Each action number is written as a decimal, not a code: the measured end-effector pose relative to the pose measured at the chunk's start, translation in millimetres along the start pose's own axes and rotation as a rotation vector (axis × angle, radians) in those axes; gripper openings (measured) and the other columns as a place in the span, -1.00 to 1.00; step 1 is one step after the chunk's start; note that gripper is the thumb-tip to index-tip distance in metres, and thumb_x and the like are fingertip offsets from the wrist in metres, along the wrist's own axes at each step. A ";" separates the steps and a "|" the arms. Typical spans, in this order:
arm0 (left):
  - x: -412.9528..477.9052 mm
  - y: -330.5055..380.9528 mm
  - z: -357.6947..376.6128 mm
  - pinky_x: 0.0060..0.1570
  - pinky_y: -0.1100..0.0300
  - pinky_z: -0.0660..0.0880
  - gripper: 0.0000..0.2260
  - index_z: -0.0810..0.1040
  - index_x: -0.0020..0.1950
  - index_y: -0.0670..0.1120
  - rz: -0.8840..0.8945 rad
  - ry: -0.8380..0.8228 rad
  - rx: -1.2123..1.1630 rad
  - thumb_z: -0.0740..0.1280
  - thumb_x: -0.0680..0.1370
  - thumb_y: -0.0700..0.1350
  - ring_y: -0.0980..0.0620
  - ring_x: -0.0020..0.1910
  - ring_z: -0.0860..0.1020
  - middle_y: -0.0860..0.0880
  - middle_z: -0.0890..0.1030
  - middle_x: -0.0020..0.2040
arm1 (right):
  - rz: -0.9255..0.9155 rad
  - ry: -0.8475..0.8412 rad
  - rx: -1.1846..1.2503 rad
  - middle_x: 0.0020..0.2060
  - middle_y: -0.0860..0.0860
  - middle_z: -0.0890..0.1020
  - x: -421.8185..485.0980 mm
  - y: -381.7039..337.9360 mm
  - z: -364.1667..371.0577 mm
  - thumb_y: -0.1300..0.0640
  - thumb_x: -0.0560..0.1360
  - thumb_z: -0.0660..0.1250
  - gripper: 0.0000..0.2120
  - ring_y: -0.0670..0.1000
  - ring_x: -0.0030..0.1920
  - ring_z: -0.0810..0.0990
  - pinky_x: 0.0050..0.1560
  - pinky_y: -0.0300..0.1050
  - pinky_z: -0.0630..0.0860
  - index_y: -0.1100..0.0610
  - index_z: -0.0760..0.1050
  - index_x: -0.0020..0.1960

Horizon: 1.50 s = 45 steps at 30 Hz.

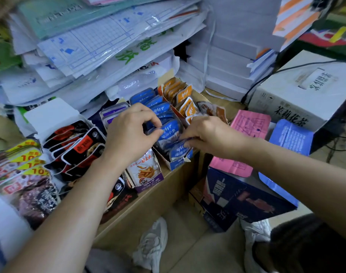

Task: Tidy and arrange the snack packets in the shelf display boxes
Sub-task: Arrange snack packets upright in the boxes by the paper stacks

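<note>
In blue box (180, 164) | blue/white glossy pkts (160, 107) upright | L hand (131, 133) pinches one | R hand (212, 134) pinches front pkt (179, 151)

The left hand (128, 133) and right hand (209, 134) are bare, as are both forearms right down to the lower edge of the view. On the feet is a pair of chunky trainers, off-white with pale grey panels and white laces (the left shoe (152, 241) shows whole, the right shoe (254, 233) only in part). A strip of grey cloth (107, 262) at the bottom edge looks like a trouser leg, though it is too blurred to be sure.
</note>
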<state>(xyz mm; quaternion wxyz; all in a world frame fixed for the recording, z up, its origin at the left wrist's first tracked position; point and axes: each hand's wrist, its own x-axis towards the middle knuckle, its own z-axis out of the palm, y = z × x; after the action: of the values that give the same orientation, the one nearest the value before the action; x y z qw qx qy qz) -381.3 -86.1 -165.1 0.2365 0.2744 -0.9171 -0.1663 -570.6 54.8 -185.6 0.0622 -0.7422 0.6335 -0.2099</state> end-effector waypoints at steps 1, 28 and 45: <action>0.5 -1.0 -0.1 -0.04 0.06 0.52 -0.91 0.67 -0.16 0.11 -0.001 0.004 -0.013 0.55 0.44 -0.02 0.11 -0.03 0.57 0.17 0.60 -0.02 | 0.020 0.008 0.017 -0.04 0.03 0.70 2.5 1.2 -2.0 0.18 0.52 0.45 -0.79 -0.01 -0.04 0.61 0.00 -0.08 0.56 0.16 0.66 0.15; 6.7 -7.8 1.6 -0.06 -0.06 0.61 -0.92 0.68 -0.18 0.11 -0.128 -0.008 -0.182 0.56 0.43 -0.01 0.12 -0.17 0.64 0.11 0.64 -0.15 | 0.053 0.113 -0.105 -0.18 -0.02 0.67 29.0 -4.4 -0.7 0.18 0.53 0.41 -0.88 0.04 -0.13 0.60 -0.08 -0.03 0.54 0.12 0.69 0.03; -2.4 8.6 0.4 -0.12 0.05 0.49 -0.72 0.54 -0.08 0.16 -0.041 -0.065 0.036 0.58 0.35 0.16 0.09 -0.06 0.51 0.17 0.50 0.00 | 0.256 0.378 0.057 0.13 0.04 0.65 -0.7 -16.3 12.1 0.11 0.48 0.51 -0.61 -0.01 0.15 0.60 0.03 -0.04 0.65 0.15 0.57 0.28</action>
<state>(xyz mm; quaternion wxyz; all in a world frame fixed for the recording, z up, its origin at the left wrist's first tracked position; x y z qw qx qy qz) -383.3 -77.9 -162.5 0.1980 0.2919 -0.9214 -0.1634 -551.0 56.5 -191.0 -0.0106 -0.6011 0.7169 -0.3531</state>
